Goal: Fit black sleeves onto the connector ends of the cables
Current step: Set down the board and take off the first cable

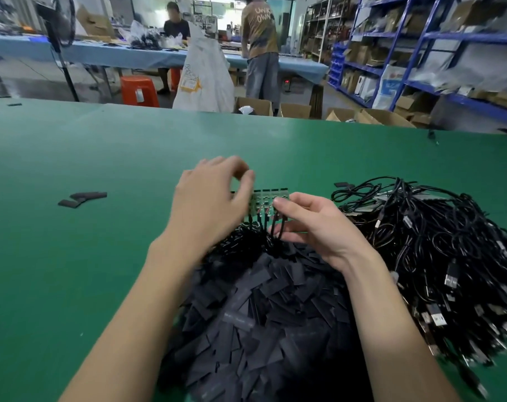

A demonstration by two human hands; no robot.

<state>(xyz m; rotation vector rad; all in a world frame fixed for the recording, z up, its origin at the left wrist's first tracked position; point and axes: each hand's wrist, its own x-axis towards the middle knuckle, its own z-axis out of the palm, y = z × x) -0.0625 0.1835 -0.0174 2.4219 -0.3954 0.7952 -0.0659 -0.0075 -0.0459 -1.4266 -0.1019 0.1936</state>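
A big heap of flat black sleeves [264, 314] lies on the green table [72, 256] right in front of me. My right hand [313, 224] pinches a row of several cable connector ends [271, 200], side by side, their black cables hanging down into the heap. My left hand [214, 198] hovers at the left end of that row with thumb and fingers pinched together; whether a sleeve is between them is hidden. A tangled pile of black cables [438, 250] with metal plugs lies to the right.
A few loose sleeves [82, 198] lie apart on the table at the left. Beyond the far table edge stand cardboard boxes [293, 110], a white sack [203, 71], an orange stool [138, 91], blue shelving [438, 53] and two people at another table.
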